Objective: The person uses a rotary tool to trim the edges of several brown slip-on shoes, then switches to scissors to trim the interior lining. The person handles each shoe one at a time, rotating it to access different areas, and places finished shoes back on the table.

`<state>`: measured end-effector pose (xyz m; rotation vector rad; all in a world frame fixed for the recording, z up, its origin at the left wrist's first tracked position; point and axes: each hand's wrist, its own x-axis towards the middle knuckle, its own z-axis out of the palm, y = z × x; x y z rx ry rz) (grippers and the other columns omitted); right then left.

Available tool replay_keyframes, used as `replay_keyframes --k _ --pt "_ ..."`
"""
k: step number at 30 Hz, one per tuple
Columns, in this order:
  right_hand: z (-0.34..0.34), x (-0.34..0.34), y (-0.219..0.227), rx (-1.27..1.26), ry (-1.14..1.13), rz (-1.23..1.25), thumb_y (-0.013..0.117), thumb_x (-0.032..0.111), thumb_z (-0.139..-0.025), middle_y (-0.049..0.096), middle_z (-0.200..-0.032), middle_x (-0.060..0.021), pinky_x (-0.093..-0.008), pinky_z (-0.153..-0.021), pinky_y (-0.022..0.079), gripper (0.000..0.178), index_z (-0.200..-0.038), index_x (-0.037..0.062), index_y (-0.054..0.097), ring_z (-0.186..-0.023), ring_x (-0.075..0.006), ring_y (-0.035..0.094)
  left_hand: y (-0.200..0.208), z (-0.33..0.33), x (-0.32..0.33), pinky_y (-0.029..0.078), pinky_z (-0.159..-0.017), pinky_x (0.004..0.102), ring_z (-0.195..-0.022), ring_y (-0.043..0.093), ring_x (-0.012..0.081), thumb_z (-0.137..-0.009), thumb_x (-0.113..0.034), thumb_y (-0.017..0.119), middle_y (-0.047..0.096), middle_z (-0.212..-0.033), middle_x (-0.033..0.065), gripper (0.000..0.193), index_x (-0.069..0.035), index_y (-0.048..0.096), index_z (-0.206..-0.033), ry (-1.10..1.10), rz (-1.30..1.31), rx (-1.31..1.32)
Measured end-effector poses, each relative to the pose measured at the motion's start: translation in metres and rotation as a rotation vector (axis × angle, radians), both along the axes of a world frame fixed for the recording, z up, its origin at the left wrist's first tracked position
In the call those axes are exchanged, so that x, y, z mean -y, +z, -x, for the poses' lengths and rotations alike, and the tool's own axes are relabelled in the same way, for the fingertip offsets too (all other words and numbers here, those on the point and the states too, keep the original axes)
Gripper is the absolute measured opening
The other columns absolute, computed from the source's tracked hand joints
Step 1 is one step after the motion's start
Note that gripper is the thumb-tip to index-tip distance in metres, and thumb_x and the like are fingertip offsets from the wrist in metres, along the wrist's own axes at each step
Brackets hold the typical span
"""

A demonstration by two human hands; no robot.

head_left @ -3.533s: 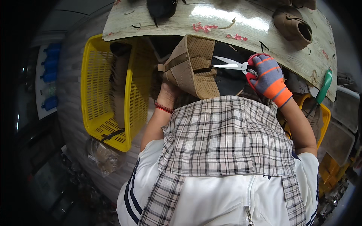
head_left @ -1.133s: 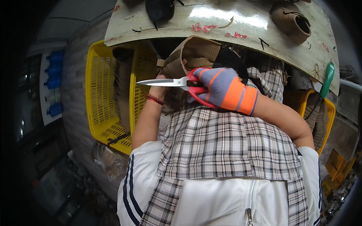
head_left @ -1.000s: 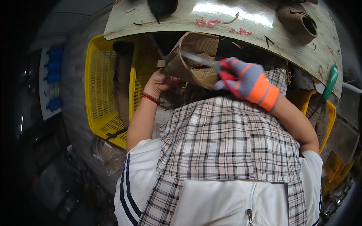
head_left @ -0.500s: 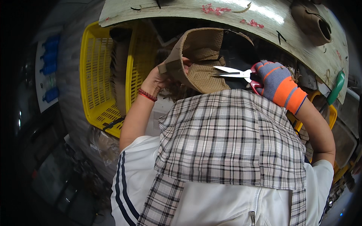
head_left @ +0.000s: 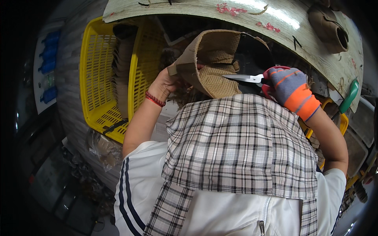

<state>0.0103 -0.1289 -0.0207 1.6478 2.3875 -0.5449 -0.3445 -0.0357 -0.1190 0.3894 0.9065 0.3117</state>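
Observation:
My left hand (head_left: 167, 81), bare and with a red beaded bracelet at the wrist, grips a brown shoe upper (head_left: 188, 63) by its left side. Its fingers partly pass out of sight behind and inside the piece. The upper stands curved open, its tan textured lining (head_left: 215, 78) facing up. My right hand (head_left: 290, 86), in a grey and orange knit glove, is closed around the red handles of a pair of scissors (head_left: 252, 78). The blades look closed together, pointing left, with their tip over the lining.
A yellow plastic basket (head_left: 132, 76) with a stack of brown pieces stands at the left. Across the top runs a pale table (head_left: 189, 10) bearing a brown ankle boot (head_left: 327, 26) and black scraps. A green handle (head_left: 349, 95) shows at the table's right edge.
The scissor blades, apart half a second ago, have come together over the lining. Both hands keep nearly the same places, and the view has shifted slightly.

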Motion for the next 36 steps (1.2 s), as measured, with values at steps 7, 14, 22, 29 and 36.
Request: replay_keyframes --k 7,14,22,29,36 --pt "0.019 -0.026 0.015 -0.063 -0.009 -0.271 0.074 0.031 -0.078 0.066 -0.096 -0.0073 -0.0361 -0.077 0.051 0.034 -0.105 0.0128 0.064 -0.09 -0.0257 0.065 -0.016 0.0 0.007 0.058 -0.085 0.0367 -0.095 0.067 0.024 -0.067 0.001 0.08 0.068 -0.106 0.0127 0.047 0.003 0.064 -0.111 -0.03 -0.066 -0.043" --pt "0.033 -0.044 -0.014 0.0 -0.119 -0.136 0.067 0.039 -0.085 0.067 -0.098 -0.0079 -0.0344 -0.082 0.051 0.035 -0.11 0.0143 0.065 -0.094 -0.0265 0.065 -0.022 -0.008 0.016 0.057 -0.061 0.0278 -0.076 0.069 0.0159 -0.083 -0.003 0.07 0.07 -0.091 0.0101 0.026 0.0 0.066 -0.109 0.02 0.007 0.052" --pt "0.035 -0.028 0.0 0.014 0.089 -0.299 0.07 0.041 -0.08 0.062 -0.092 -0.0087 -0.034 -0.077 0.047 0.037 -0.102 0.0114 0.064 -0.087 -0.0239 0.062 -0.044 0.003 0.02 0.043 -0.041 0.013 -0.071 0.068 0.011 -0.089 -0.003 0.062 0.071 -0.09 0.0122 0.026 0.004 0.062 -0.114 0.03 -0.005 0.035" --pt "0.042 -0.034 -0.006 0.049 0.13 -0.295 0.067 0.041 -0.082 0.062 -0.089 -0.0076 -0.033 -0.071 0.048 0.034 -0.101 0.0127 0.065 -0.083 -0.0218 0.064 -0.047 0.009 0.021 0.057 -0.063 0.0229 -0.084 0.071 0.0198 -0.095 -0.008 0.053 0.071 -0.097 0.0181 0.029 0.007 0.057 -0.119 0.096 0.047 0.06" --pt "0.034 -0.032 -0.002 0.014 0.041 -0.202 0.066 0.04 -0.085 0.068 -0.08 -0.0072 -0.0353 -0.07 0.053 0.033 -0.101 0.0114 0.065 -0.077 -0.025 0.069 -0.03 -0.002 0.017 0.06 -0.077 0.0312 -0.085 0.071 0.0221 -0.091 -0.006 0.06 0.07 -0.091 0.0166 0.026 0.008 0.059 -0.113 0.016 0.06 0.087"
